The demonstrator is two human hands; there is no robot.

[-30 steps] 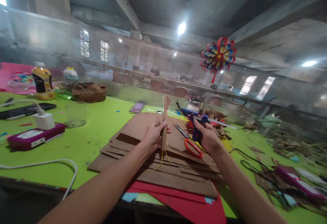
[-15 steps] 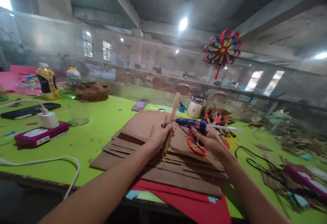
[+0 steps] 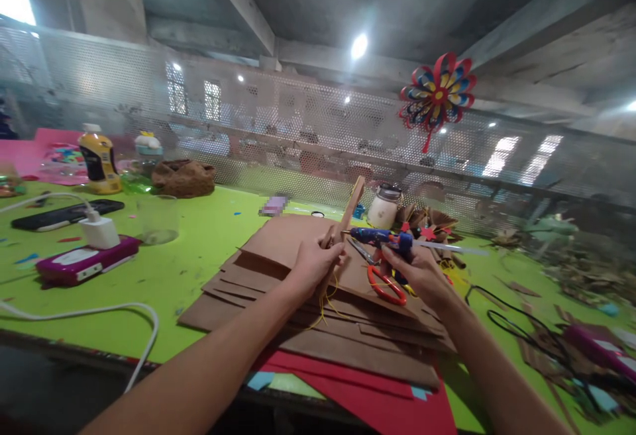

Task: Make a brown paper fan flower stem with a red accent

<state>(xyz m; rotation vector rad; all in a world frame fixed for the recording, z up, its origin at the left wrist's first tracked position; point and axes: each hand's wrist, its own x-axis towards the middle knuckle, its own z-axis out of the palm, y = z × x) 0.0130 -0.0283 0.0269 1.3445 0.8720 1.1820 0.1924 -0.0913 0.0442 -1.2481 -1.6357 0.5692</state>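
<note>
Left forearm: bare, angled up and inward from the lower left.
Left hand [image 3: 318,264]: fingers curled, thumb pressed in.
Right forearm [image 3: 479,349]: bare, reaching inward from the lower right.
Right hand [image 3: 418,271]: fingers wrapped in a grip, near the left.

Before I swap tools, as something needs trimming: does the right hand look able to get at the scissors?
Probably not straight off: the right hand holds the glue gun. Otherwise the way looks fairly free, the scissors lying close by on the brown sheets.

Legibility check: no text or numbers reading clearly; print on the yellow bottle [image 3: 101,162] is appearing blurred.
</note>
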